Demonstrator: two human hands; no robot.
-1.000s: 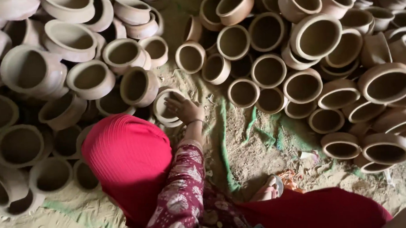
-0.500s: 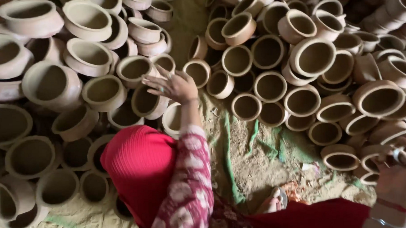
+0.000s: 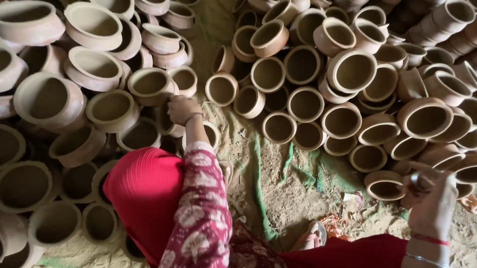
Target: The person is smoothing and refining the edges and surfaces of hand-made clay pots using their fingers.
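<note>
My left hand (image 3: 183, 109) reaches forward into the left heap of unglazed clay pots (image 3: 47, 98), its fingers curled over the rim of a small pot (image 3: 167, 123) lying on its side. The arm wears a red sleeve with a white floral pattern (image 3: 199, 225). At the lower right my right hand (image 3: 431, 198), with bangles on the wrist, is closed around a small brownish round object (image 3: 422, 180); I cannot tell what it is. It hovers beside a small pot (image 3: 386, 188) at the edge of the right heap (image 3: 352, 72).
Pots lie piled on both sides, mouths facing up or sideways. Between them runs a strip of sandy ground with green sacking (image 3: 260, 165). My red-clad knee (image 3: 145, 195) fills the lower middle, and a sandalled foot (image 3: 310, 234) shows near the bottom.
My left hand moved farther forward and left, and its spread fingers closed onto a pot rim. My right hand came up into view at the lower right.
</note>
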